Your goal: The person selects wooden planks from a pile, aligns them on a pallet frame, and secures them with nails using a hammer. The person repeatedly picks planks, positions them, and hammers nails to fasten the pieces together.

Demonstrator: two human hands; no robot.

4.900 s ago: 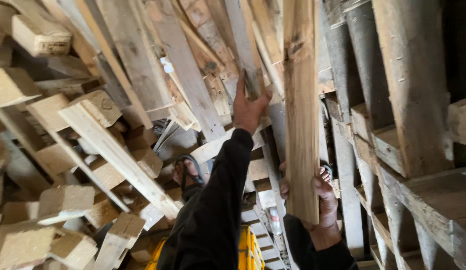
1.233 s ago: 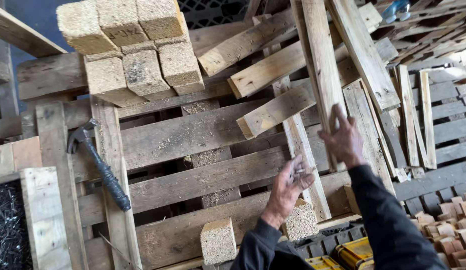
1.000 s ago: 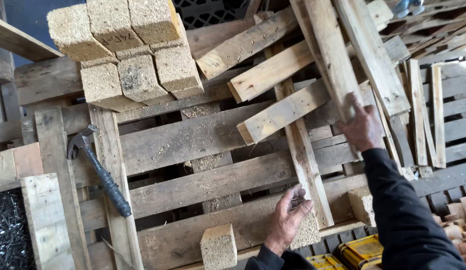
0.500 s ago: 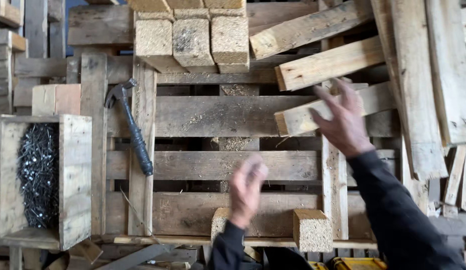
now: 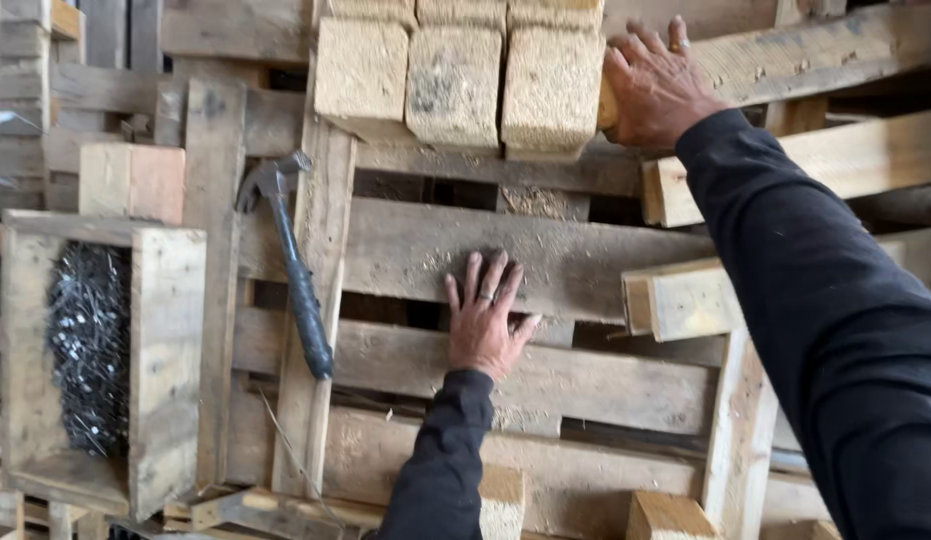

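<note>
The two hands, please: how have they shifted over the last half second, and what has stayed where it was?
The right hand has gone up from the loose plank to the end block of the stacked row and now touches it. The left hand, raised before, lies flat on a pallet board. The hammer and nail box are unmoved.

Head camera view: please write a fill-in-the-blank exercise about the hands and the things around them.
1. The left hand lies flat on a wooden ____.
2. The right hand grips one of three pressed-wood ____.
3. The hammer lies to the ____ of the left hand.
4. The wooden box holds a heap of ____.

Missing words: board; blocks; left; nails
</note>
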